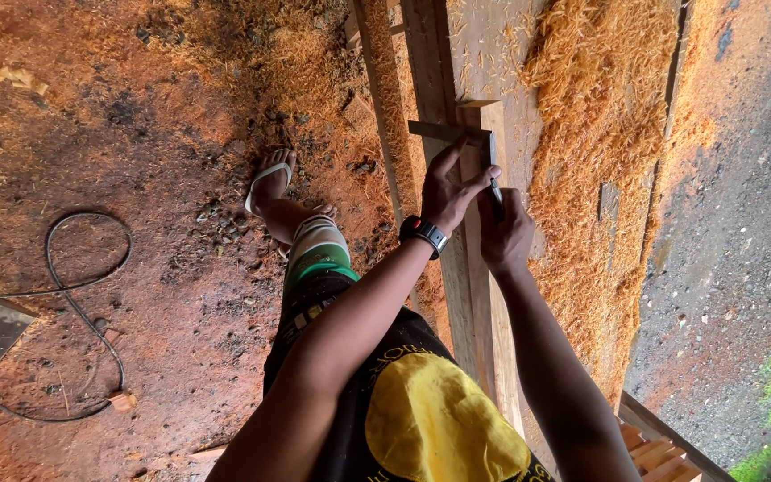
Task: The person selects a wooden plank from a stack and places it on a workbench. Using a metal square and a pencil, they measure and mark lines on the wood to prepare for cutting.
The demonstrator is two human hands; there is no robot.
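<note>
The left hand [446, 189], with a black watch [424, 233] on its wrist, lies spread with fingers pressing a try square [461, 132] flat across the plank [475, 295], near the plank's far end. The right hand [503, 236] is curled tight around a pencil [495, 183], tip against the square's blade. Wood shavings [600, 134] heap along the bench's right edge. A cable [82, 295] loops on the ground by the sandal [268, 178].
</note>
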